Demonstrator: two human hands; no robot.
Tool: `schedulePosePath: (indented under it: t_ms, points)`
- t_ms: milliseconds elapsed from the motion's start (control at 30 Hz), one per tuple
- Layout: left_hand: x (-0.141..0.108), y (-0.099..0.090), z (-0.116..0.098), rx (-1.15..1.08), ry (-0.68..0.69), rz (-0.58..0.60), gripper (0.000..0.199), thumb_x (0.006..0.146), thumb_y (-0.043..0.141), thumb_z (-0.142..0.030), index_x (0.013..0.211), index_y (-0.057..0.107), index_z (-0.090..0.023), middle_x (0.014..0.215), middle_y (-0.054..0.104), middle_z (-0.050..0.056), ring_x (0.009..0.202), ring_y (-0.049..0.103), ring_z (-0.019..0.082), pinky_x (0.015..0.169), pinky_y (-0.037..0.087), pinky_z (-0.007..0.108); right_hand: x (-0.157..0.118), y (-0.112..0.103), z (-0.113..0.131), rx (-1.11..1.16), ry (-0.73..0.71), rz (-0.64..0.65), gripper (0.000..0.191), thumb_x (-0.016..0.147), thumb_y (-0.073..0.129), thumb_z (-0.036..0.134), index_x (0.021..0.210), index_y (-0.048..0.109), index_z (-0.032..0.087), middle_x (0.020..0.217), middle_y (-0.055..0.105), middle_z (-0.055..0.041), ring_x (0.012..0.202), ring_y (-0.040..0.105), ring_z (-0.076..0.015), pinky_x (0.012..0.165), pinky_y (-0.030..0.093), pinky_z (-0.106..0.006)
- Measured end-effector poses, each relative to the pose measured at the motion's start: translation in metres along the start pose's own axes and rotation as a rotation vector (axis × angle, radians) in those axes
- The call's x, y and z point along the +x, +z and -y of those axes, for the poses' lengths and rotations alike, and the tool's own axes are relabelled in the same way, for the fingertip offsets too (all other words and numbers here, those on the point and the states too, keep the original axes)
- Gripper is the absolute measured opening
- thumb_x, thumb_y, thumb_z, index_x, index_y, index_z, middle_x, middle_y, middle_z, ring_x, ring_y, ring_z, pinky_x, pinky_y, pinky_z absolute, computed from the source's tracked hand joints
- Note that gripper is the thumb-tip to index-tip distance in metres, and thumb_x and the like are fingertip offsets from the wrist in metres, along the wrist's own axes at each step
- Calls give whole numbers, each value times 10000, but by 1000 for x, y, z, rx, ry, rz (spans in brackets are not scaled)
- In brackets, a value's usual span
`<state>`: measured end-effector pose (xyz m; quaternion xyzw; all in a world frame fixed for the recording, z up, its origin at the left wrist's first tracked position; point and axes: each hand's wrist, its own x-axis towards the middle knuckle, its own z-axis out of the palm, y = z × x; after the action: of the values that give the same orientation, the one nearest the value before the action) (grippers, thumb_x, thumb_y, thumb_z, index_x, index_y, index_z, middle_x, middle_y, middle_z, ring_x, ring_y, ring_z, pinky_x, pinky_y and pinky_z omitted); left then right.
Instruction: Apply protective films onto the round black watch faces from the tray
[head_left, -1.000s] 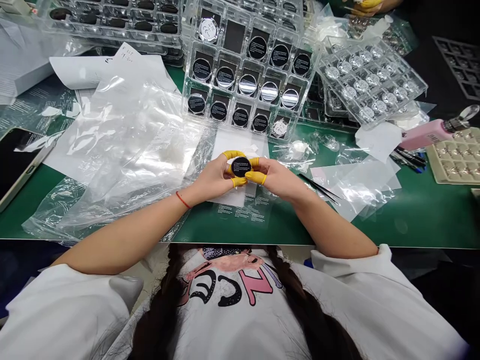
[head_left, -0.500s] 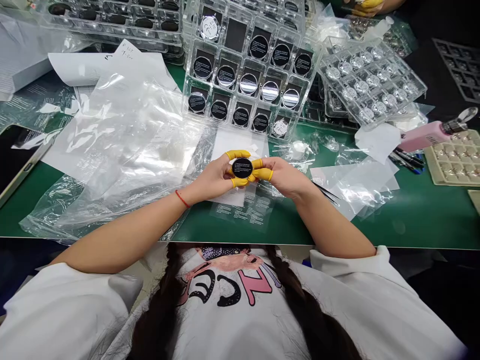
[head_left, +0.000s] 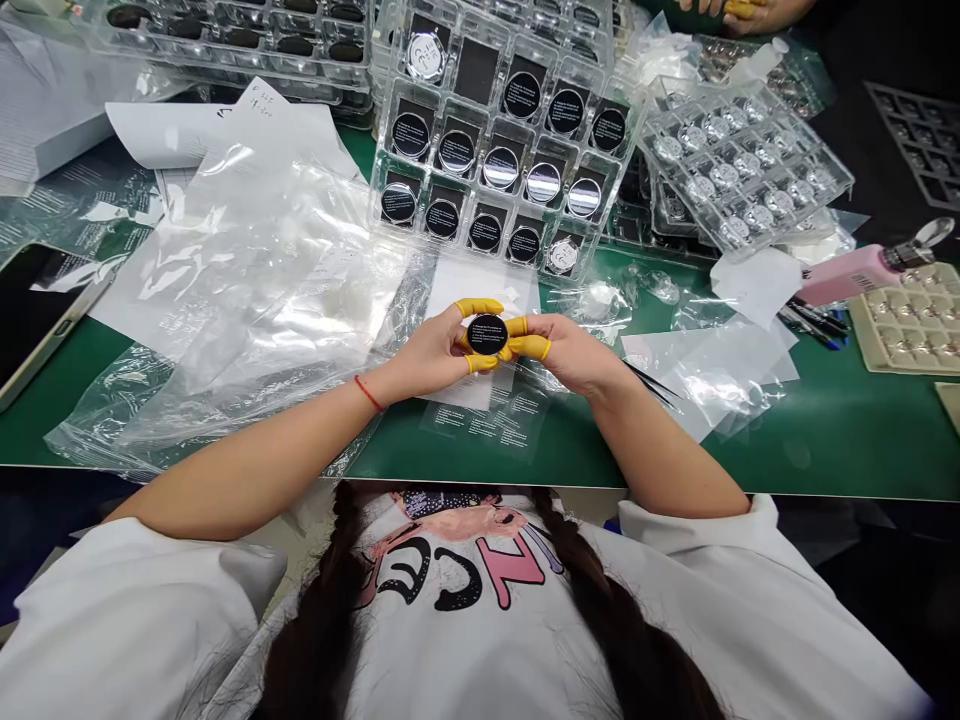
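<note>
Between both hands is a round watch case (head_left: 487, 335), its black face up and bearing small white print. My left hand (head_left: 433, 352) grips its left side, yellow finger cots at the top and bottom rim. From the right, my right hand (head_left: 566, 352) pinches the edge with cotted fingertips. Below the hands lies a clear film sheet (head_left: 495, 425) with white text. A pair of dark tweezers (head_left: 654, 386) rests beside my right wrist. Just beyond the hands stands a tilted clear tray (head_left: 495, 205) of similar watch cases, a few of them silver.
Plastic bags and paper (head_left: 277, 260) cover the left, near a phone (head_left: 45, 310). At right are another clear tray (head_left: 742, 165), a pink bottle (head_left: 847, 273), pens (head_left: 814, 320) and a beige tray (head_left: 907, 320). Another person's hand (head_left: 765, 14) shows at the top.
The hands and watch case keep almost the same pose. The whole view has shifted slightly. At the top, more of the other person's hands shows.
</note>
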<state>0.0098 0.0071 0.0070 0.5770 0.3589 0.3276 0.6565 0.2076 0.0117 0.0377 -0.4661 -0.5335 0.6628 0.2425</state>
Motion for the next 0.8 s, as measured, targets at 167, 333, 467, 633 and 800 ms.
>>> schedulePosePath:
  t_ms: [167, 333, 467, 633, 800]
  points:
    - [0, -2, 5, 82, 16, -15, 641, 732, 764, -209, 1300, 468, -201, 757, 684, -31, 711, 703, 139, 691, 580, 276, 0, 7, 1, -21, -10, 24, 193, 703, 750, 248, 868, 685, 172, 822, 700, 0, 797, 612, -135, 802, 475, -301]
    - [-1, -2, 10, 173, 63, -45, 630, 736, 769, -250, 1302, 495, -220, 758, 678, -28, 673, 663, 130, 625, 518, 248, 2, 16, -4, -52, -14, -43, 195, 746, 714, 242, 920, 649, 182, 862, 675, 2, 811, 606, -142, 806, 473, -319]
    - [-3, 1, 7, 275, 41, -51, 638, 756, 743, -265, 1334, 482, -205, 724, 671, -30, 624, 631, 121, 556, 446, 229, 2, 18, -5, -36, 27, -64, 186, 749, 693, 207, 928, 649, 183, 881, 660, 1, 858, 602, -148, 831, 466, -319]
    - [-5, 3, 3, 341, 48, -71, 613, 760, 732, -275, 1319, 496, -188, 645, 617, -54, 577, 604, 112, 520, 395, 220, 4, 24, -6, -9, 52, -114, 180, 738, 705, 208, 896, 626, 176, 892, 661, -8, 878, 610, -154, 861, 480, -335]
    - [-2, 0, 8, 316, 86, -62, 605, 763, 707, -228, 1325, 486, -197, 753, 685, -25, 641, 642, 119, 566, 446, 225, 2, 22, -7, -51, 21, -124, 323, 685, 800, 298, 931, 628, 181, 930, 686, -26, 881, 624, -170, 863, 505, -359]
